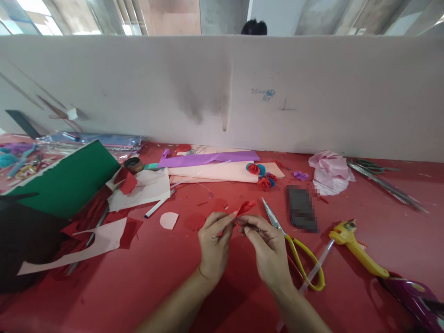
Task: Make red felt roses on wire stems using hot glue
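Note:
Between my two hands is a small curled piece of red crepe paper [245,208], above the red tabletop. The fingers of my left hand [217,243] pinch its left side. My right hand [268,247] has thumb and fingers closed at its lower right edge; exactly what the fingertips grip is partly hidden. Just left of my hands lie red paper circles [196,221] and a pale pink cut piece [169,220]. Scissors with yellow handles [294,245] lie beside my right hand, blades half spread. Beyond it are small red and blue paper flowers [264,181].
A yellow glue gun [360,252] with a clear glue stick lies at right, near a dark phone [301,208] and crumpled pink paper [331,173]. Purple [211,159] and peach paper strips lie behind. Green board [69,178] and paper scraps crowd the left. A white partition [138,88] rises behind.

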The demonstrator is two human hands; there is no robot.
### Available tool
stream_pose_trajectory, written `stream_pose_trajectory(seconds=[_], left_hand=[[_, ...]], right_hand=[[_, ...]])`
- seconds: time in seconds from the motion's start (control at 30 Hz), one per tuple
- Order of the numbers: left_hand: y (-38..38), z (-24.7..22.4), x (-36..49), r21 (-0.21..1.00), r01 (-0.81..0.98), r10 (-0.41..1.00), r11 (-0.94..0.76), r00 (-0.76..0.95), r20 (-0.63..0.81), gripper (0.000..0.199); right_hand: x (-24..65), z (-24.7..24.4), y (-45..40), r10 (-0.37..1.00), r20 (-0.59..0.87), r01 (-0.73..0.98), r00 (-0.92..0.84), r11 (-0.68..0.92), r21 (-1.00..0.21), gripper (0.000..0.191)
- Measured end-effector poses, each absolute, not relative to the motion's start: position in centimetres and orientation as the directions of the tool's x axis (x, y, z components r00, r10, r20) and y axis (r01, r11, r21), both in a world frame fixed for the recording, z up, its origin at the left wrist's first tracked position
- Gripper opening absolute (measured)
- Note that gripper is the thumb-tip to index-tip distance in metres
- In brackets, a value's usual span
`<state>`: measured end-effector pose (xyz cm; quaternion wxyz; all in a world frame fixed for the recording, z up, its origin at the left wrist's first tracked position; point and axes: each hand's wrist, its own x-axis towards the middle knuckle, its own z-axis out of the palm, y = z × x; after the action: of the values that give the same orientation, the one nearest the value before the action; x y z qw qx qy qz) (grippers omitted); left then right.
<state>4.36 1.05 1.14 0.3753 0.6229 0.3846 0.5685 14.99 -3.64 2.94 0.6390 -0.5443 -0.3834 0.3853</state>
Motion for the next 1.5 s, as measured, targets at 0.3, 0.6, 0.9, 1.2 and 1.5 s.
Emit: stream_pose_trajectory(seconds=[0.3, 0.6, 0.9, 1.2, 1.5], left_hand=[[1.3, 0.7, 4.4, 0.962, 0.03, 0.962, -0.27, 0.035, 0.269, 0.01], [1.1, 1.6, 4.4, 0.972, 0.032, 0.97, -0.233, 0.072, 0.23, 0.011], [1.0, 1.6, 4.6, 0.985, -0.031, 0.982, -0.169, 0.083, 0.171, 0.008], [0.9, 1.2, 4.7, 0.983, -0.025, 0.974, -0.181, 0.137, 0.182, 0.007], [0.7, 1.3, 4.7, 0.987, -0.086, 0.982, -0.138, 0.114, 0.148, 0.004]], right_hand=[[15.1, 2.8, -3.5, 0.912, 0.054, -0.056, 0.406, 0.084, -0.995, 0.017], [15.0, 2.4, -3.1, 0.885, 0.016, -0.073, 0.464, 0.057, -0.996, 0.01], [14.9, 2.6, -2.9, 0.865, -0.018, -0.094, 0.502, 0.034, -0.995, 0.01], [14.9, 2.6, -2.8, 0.864, 0.023, -0.122, 0.502, 0.097, -0.988, 0.009], [14.8, 2.8, -2.7, 0.871, 0.022, -0.16, 0.491, 0.114, -0.981, 0.007]])
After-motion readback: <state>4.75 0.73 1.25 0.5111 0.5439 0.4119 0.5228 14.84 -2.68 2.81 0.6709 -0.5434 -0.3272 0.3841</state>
